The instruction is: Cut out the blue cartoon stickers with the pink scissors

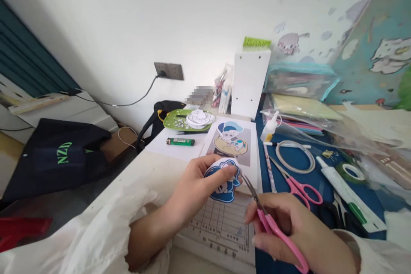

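My left hand (208,180) pinches a small blue-and-white cartoon paper cutout (224,194), with the thumb lying across its front. In my right hand (282,227) is a pair of pink-handled scissors (265,220). Their narrow blades point up and left, close to the cutout's right edge; whether they touch the paper I cannot tell. Below both hands lies a printed form with a table grid (221,224). Behind the cutout is a printed sheet with a cartoon figure (231,139) on a grey background.
A green lighter (180,141) and a green tray (173,123) with paper cutouts are at the back left. On the blue mat to the right lie a second pair of pink scissors (300,186), a tape roll (349,172), a glue tube (349,195) and a small white bottle (270,127).
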A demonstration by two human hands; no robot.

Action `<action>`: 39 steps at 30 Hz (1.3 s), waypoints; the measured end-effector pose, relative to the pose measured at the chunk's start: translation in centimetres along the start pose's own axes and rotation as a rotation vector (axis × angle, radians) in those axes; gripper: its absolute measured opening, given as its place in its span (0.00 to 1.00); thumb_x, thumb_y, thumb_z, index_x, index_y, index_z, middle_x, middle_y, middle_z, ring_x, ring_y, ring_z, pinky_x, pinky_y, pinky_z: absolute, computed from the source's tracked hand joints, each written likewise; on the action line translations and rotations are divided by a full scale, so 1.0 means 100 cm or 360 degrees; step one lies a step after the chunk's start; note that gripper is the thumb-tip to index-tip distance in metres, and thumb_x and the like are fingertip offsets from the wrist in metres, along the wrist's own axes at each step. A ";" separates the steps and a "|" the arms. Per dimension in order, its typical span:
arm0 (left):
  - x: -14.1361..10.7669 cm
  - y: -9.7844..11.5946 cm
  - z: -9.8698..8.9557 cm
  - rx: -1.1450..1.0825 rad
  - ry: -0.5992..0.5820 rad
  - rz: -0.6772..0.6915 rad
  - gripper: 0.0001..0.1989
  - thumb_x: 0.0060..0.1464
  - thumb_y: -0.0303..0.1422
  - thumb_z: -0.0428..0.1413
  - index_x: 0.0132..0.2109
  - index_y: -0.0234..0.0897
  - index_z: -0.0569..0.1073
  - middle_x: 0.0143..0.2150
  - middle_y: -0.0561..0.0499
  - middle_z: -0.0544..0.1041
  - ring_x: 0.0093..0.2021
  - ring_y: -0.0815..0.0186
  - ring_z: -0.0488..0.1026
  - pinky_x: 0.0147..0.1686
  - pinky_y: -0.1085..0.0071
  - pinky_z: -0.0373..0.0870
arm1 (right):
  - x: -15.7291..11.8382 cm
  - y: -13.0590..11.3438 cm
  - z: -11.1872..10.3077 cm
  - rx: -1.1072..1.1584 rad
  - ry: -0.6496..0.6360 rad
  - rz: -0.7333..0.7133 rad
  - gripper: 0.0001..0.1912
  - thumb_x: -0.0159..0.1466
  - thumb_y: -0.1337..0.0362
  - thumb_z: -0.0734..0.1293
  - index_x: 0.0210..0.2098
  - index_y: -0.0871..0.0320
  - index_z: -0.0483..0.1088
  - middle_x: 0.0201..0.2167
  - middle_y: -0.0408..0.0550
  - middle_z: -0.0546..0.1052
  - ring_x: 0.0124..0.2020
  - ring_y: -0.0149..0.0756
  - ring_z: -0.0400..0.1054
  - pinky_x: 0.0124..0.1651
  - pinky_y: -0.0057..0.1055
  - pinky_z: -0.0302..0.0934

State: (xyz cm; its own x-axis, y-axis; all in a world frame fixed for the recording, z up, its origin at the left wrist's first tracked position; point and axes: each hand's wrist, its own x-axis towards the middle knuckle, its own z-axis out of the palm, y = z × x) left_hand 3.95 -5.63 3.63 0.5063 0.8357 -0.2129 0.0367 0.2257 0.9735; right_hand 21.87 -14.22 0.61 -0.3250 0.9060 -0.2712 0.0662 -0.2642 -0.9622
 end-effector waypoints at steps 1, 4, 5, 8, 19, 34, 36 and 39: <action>0.002 -0.002 -0.001 -0.0061 0.0001 0.0014 0.13 0.49 0.40 0.60 0.31 0.32 0.74 0.27 0.51 0.75 0.25 0.72 0.70 0.25 0.79 0.66 | 0.001 0.001 -0.002 0.0003 -0.0026 0.0029 0.17 0.48 0.64 0.75 0.36 0.62 0.71 0.25 0.41 0.68 0.25 0.29 0.61 0.28 0.25 0.56; 0.010 -0.007 -0.005 -0.0163 0.0106 0.0095 0.14 0.50 0.41 0.60 0.34 0.32 0.74 0.29 0.51 0.76 0.27 0.71 0.72 0.26 0.78 0.68 | 0.004 0.003 -0.008 0.0093 -0.0108 0.0050 0.27 0.42 0.66 0.78 0.42 0.60 0.73 0.32 0.44 0.68 0.27 0.29 0.64 0.30 0.26 0.58; 0.012 -0.009 -0.006 -0.0169 0.0122 0.0115 0.14 0.50 0.42 0.59 0.34 0.33 0.73 0.30 0.51 0.76 0.27 0.70 0.73 0.27 0.78 0.69 | 0.005 0.004 -0.011 0.0155 -0.0118 0.0026 0.28 0.43 0.66 0.78 0.44 0.58 0.73 0.33 0.44 0.68 0.28 0.30 0.65 0.31 0.27 0.60; 0.016 -0.013 -0.006 -0.0159 0.0121 0.0167 0.15 0.51 0.42 0.59 0.35 0.32 0.72 0.30 0.49 0.77 0.25 0.71 0.73 0.27 0.77 0.69 | 0.008 0.007 -0.020 0.0212 -0.0061 -0.0129 0.25 0.49 0.65 0.75 0.47 0.56 0.73 0.35 0.45 0.68 0.32 0.33 0.66 0.36 0.31 0.63; 0.020 -0.025 -0.001 0.0222 -0.0218 0.0365 0.13 0.51 0.39 0.57 0.29 0.31 0.73 0.27 0.45 0.77 0.26 0.65 0.73 0.29 0.70 0.70 | 0.001 -0.016 -0.055 -0.0287 0.0827 -0.0406 0.24 0.49 0.59 0.76 0.45 0.57 0.75 0.43 0.56 0.76 0.45 0.49 0.69 0.51 0.46 0.62; 0.043 -0.022 -0.024 0.0304 -0.0206 0.0631 0.12 0.54 0.36 0.54 0.32 0.31 0.76 0.29 0.45 0.77 0.31 0.63 0.70 0.31 0.71 0.66 | 0.074 -0.036 -0.023 -0.0022 0.0972 -0.0655 0.12 0.55 0.58 0.70 0.34 0.57 0.67 0.30 0.42 0.68 0.31 0.33 0.65 0.37 0.30 0.61; 0.045 -0.022 -0.026 0.0281 -0.0232 0.0619 0.11 0.53 0.35 0.55 0.32 0.31 0.76 0.29 0.45 0.76 0.30 0.64 0.69 0.31 0.71 0.66 | 0.074 -0.034 -0.016 0.0028 0.0924 -0.0613 0.12 0.54 0.60 0.71 0.34 0.58 0.68 0.30 0.43 0.70 0.31 0.33 0.65 0.34 0.29 0.60; 0.047 -0.023 -0.025 0.0233 -0.0270 0.0573 0.10 0.53 0.35 0.55 0.33 0.31 0.75 0.29 0.46 0.76 0.29 0.65 0.69 0.30 0.72 0.66 | 0.070 -0.029 -0.010 0.0113 0.0910 -0.0543 0.09 0.52 0.64 0.70 0.33 0.58 0.69 0.30 0.43 0.71 0.30 0.33 0.66 0.33 0.28 0.59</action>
State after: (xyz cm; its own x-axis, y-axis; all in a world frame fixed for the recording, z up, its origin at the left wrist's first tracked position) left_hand 4.07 -0.95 0.13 0.6436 0.7510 0.1480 -0.0528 -0.1493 0.9874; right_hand 20.32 -6.79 1.51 0.2355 0.9701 0.0580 -0.0205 0.0646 -0.9977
